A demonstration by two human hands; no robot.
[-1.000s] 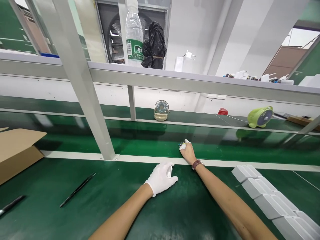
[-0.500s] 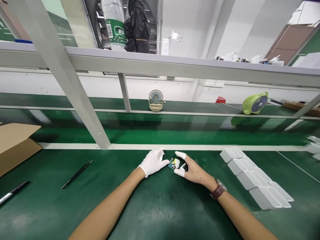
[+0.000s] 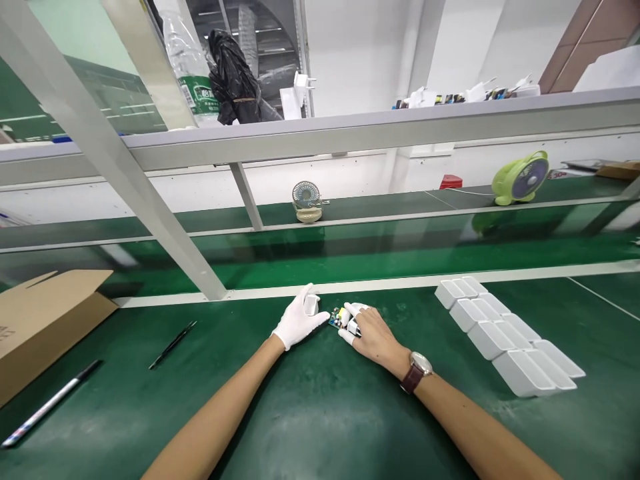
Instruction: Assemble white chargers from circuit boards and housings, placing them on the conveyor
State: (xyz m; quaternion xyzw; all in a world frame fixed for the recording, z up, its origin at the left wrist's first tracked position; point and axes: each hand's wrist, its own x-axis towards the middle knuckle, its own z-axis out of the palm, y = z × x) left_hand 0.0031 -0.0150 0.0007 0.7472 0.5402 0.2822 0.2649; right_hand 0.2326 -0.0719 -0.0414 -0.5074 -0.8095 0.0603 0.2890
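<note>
My left hand [image 3: 299, 320], in a white glove, has a small white plastic shell [image 3: 311, 305] held against its curled fingers. Its thumb points out towards a small circuit board [image 3: 335, 318] with a yellow part and other components on it. My right hand [image 3: 373, 335] wears white finger cots and a wristwatch. Thumb and fingers of that hand close around the board's right side, where a white part [image 3: 353, 327] shows beneath the fingers. The hand partly hides both pieces, so how they join cannot be made out.
Rows of white plastic shells [image 3: 500, 339] stand at the right. On the left lie tweezers [image 3: 173, 345], a marker pen [image 3: 53, 403] and a cardboard box [image 3: 55, 327]. A slanted metal post [image 3: 165, 220] and a shelf [image 3: 350, 137] cross ahead, with two small fans [image 3: 306, 197] behind.
My right hand has moved left and closed in around the circuit board. More of the white shell shows in my left hand. The whole view has shifted and tilted.
</note>
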